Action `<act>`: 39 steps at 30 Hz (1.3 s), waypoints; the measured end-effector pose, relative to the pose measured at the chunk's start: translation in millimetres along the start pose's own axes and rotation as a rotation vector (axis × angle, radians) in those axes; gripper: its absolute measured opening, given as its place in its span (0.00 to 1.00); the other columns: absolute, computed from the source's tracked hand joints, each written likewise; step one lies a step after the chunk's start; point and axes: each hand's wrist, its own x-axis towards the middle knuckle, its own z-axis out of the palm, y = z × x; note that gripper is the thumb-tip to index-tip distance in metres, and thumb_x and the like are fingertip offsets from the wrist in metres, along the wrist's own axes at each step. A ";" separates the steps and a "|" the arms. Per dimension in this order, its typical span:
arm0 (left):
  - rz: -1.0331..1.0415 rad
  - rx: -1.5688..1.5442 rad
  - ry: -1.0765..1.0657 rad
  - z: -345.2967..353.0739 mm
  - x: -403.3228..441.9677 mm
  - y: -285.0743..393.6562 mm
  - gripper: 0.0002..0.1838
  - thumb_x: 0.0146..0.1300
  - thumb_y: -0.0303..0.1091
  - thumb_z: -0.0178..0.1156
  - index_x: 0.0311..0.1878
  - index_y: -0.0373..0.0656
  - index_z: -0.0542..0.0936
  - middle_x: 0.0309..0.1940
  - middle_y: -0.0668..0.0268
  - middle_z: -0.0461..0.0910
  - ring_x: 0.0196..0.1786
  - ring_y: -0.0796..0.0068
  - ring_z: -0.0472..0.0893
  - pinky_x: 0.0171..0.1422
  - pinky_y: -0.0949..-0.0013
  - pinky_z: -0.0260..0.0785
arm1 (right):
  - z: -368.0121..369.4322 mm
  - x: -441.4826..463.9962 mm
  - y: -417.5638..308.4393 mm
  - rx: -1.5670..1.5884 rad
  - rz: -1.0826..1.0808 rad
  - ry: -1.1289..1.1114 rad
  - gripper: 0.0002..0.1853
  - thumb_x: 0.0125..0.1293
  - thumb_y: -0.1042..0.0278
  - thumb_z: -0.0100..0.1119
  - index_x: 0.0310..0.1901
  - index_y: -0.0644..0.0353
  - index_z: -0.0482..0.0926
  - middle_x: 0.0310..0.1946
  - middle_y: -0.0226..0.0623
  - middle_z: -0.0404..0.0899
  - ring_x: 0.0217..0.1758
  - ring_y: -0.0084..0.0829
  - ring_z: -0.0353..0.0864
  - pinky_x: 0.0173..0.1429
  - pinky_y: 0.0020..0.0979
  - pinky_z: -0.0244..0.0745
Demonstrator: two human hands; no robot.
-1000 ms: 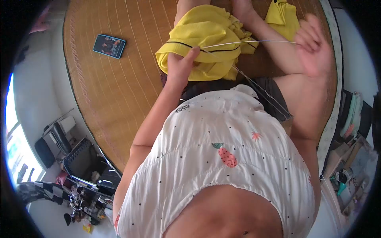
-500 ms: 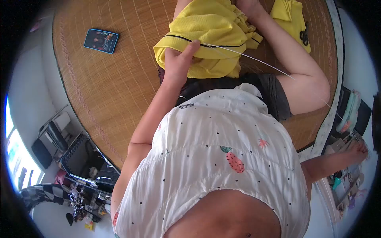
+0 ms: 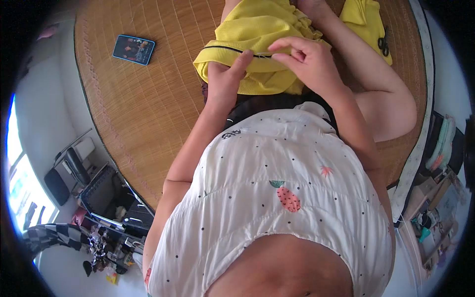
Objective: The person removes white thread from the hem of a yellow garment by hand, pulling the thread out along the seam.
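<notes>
My left hand (image 3: 228, 81) grips the yellow cloth (image 3: 269, 32) by its near edge, thumb pressed on top beside the black stripe (image 3: 222, 47). Close on its right, my right hand (image 3: 311, 62) is over the same stripe, thumb and index finger nearly together. A short length of white thread (image 3: 262, 54) runs between the left thumb and those right fingertips; whether a needle is there is too small to tell. Gathered folds of the cloth lie across my lap and leg.
A phone (image 3: 133, 49) with its screen lit lies on the woven mat (image 3: 148, 99) at left. Black scissors (image 3: 383, 45) rest by a second yellow cloth (image 3: 363, 20) at upper right. A cluttered desk (image 3: 116, 203) stands lower left, with shelves (image 3: 435, 213) lower right.
My right hand has come back from far out at the lower right to the cloth beside my left hand. The long taut white thread no longer stretches across. My left hand keeps its hold.
</notes>
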 end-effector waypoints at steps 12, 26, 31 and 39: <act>0.058 0.063 0.005 3.6 0.0 -1.6 0.13 0.55 0.32 0.61 0.41 0.37 0.74 0.32 0.68 0.77 0.30 0.81 0.76 0.30 0.79 0.66 | 4.6 3.7 4.1 0.884 0.407 -0.294 0.10 0.62 0.66 0.49 0.24 0.57 0.65 0.15 0.21 0.54 0.16 0.12 0.50 0.21 0.17 0.47; -0.038 -0.153 0.076 2.1 7.2 -4.0 0.08 0.56 0.28 0.58 0.39 0.40 0.72 0.28 0.71 0.75 0.22 0.86 0.69 0.21 0.82 0.55 | -213.4 -52.0 -11.8 1.859 -0.109 0.053 0.06 0.57 0.73 0.45 0.24 0.54 0.64 0.18 0.21 0.62 0.17 0.14 0.58 0.21 0.18 0.52; -0.063 -0.146 0.122 -1.8 9.0 -4.0 0.07 0.55 0.28 0.58 0.37 0.42 0.72 0.26 0.73 0.73 0.21 0.87 0.67 0.21 0.82 0.54 | -232.0 -51.7 -44.9 1.478 -0.645 1.501 0.06 0.58 0.72 0.47 0.24 0.52 0.66 0.20 0.20 0.64 0.19 0.14 0.59 0.21 0.19 0.50; -0.034 -0.156 0.102 4.0 5.8 -1.7 0.07 0.55 0.28 0.58 0.37 0.42 0.72 0.26 0.72 0.73 0.21 0.87 0.68 0.21 0.82 0.55 | -1.6 93.4 5.5 0.836 0.177 -0.053 0.07 0.59 0.71 0.45 0.24 0.54 0.66 0.19 0.25 0.62 0.20 0.20 0.59 0.25 0.25 0.51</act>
